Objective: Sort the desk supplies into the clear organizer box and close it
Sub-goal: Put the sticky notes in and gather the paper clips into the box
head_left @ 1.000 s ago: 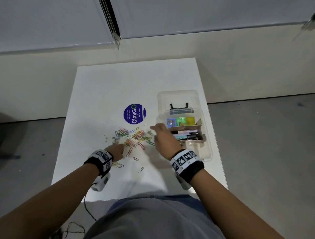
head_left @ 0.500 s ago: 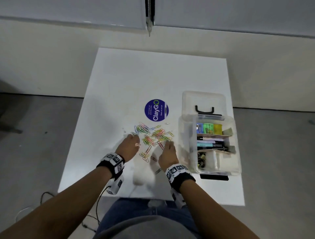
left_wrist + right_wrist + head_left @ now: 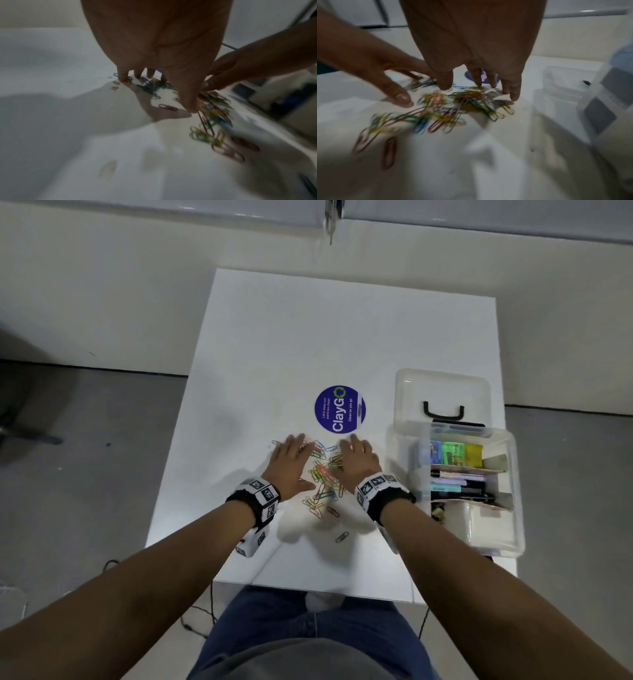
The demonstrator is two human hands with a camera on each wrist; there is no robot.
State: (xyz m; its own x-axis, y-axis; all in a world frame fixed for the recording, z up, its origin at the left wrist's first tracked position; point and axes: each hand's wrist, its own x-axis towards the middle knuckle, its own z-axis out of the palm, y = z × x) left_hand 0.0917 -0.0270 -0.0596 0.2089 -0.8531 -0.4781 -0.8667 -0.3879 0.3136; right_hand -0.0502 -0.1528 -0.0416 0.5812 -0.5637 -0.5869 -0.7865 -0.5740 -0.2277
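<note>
Now flanking clips [image 3: 322,477] instead of sitting nearer: left hand [image 3: 289,465], right hand [image 3: 358,462], fingers spread flat, gripping nothing; clips beneath partly hidden.

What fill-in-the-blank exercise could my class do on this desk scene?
1. Both hands rake together coloured ____ on the white table.
2. The clear organizer box stands on the person's ____ side.
3. Its lid is ____.
4. The round sticker reads ____.

Missing words: paper clips; right; open; ClayGo
</note>
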